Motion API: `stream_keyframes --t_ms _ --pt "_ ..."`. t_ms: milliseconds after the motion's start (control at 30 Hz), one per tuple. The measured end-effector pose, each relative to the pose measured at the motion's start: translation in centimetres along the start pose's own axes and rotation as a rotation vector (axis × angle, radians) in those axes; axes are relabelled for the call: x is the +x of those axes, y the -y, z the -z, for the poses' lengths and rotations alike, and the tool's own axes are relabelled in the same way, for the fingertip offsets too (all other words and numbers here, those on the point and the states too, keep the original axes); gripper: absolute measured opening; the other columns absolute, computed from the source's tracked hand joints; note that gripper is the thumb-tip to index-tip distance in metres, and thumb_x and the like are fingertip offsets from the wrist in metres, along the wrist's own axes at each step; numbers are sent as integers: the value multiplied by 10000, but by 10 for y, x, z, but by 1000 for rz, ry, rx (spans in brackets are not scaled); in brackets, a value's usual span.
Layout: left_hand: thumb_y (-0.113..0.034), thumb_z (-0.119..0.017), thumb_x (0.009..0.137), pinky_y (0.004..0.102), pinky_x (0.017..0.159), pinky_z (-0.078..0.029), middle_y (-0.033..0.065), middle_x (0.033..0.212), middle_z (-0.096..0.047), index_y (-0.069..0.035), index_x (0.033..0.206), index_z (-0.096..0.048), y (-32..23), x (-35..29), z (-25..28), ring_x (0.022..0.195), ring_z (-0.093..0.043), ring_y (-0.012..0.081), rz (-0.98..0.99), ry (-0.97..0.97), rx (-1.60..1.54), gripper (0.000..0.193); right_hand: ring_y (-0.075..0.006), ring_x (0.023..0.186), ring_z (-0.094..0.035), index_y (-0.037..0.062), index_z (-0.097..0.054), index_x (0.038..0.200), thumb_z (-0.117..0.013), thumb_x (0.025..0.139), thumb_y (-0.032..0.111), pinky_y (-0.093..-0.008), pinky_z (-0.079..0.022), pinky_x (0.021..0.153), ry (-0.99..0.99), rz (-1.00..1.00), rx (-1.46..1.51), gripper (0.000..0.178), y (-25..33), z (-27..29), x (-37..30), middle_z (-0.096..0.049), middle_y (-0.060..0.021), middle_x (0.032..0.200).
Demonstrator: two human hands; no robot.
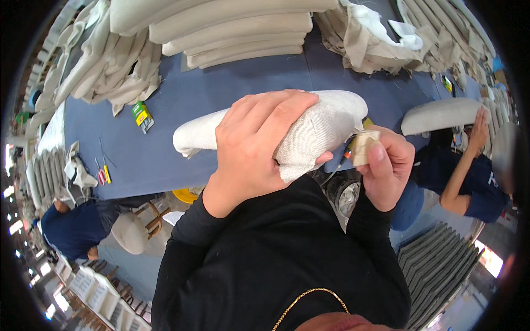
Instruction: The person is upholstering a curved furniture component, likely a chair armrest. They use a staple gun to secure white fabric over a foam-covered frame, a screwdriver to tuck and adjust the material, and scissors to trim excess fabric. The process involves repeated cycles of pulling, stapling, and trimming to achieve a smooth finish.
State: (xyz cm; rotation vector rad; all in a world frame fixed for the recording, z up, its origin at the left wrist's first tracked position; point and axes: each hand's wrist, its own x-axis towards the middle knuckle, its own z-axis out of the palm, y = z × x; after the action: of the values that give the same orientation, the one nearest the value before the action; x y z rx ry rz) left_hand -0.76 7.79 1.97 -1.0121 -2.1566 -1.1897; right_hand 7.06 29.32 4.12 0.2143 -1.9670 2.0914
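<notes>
Over the blue-covered table, a cushion wrapped in pale woven fabric is held up on its edge. My left hand grips it from above, its fingers over the top and its thumb underneath. At the cushion's right end, my right hand pinches a small pale beige block-like piece between thumb and fingers. A thin point seems to reach from that piece toward the fabric; I cannot make out whether it touches. The cushion's far side is hidden.
Stacked upholstered cushions fill the table's back, with fabric-covered pieces at the left. A green-yellow packet and yellow-handled tool lie on the table. At the right, a co-worker touches another cushion; another person is lower left.
</notes>
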Motion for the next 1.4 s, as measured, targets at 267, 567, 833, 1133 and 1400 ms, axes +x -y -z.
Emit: stream_keyframes --t_ms 267,567,833,1133,1400 --pt "-301 -853 739 414 824 -565 85 1096 -770 -83 1188 -743 8 -13 13 946 -737 299 33 -42 -86 511 -67 570 -474 -1 -638 742 -704 1007 117 -268 -332 532 48 -135 -326 298 18 -48 6 -597 -8 640" --pt "-357 -924 720 422 817 -586 132 1087 -772 -43 1158 -737 24 -22 29 955 -759 335 -4 -56 -63 570 -108 520 -436 20 -562 705 -765 922 75 -286 -312 513 17 -55 -503 303 13 -75 8 -523 -27 596" --pt "-373 -908 738 440 837 -582 136 1102 -766 -43 1160 -731 19 -25 32 968 -747 345 18 -49 -55 565 -118 507 -408 30 -497 695 -776 873 61 -291 -298 495 80 -69 -576 333 23 -76 12 -466 -32 594" --pt "-353 -884 764 441 854 -575 154 1107 -759 -42 1181 -722 9 -23 24 982 -740 350 33 -32 -36 544 -141 506 -436 29 -492 696 -763 871 43 -305 -314 493 154 -65 -584 323 28 -62 14 -475 -50 610" --pt "-477 -759 980 383 951 -543 172 1172 -719 14 1300 -656 38 8 39 1059 -708 285 351 -55 -15 595 -263 517 -461 36 -497 660 -703 902 58 -375 -325 516 42 163 -349 319 -110 -4 -14 -451 -89 615"
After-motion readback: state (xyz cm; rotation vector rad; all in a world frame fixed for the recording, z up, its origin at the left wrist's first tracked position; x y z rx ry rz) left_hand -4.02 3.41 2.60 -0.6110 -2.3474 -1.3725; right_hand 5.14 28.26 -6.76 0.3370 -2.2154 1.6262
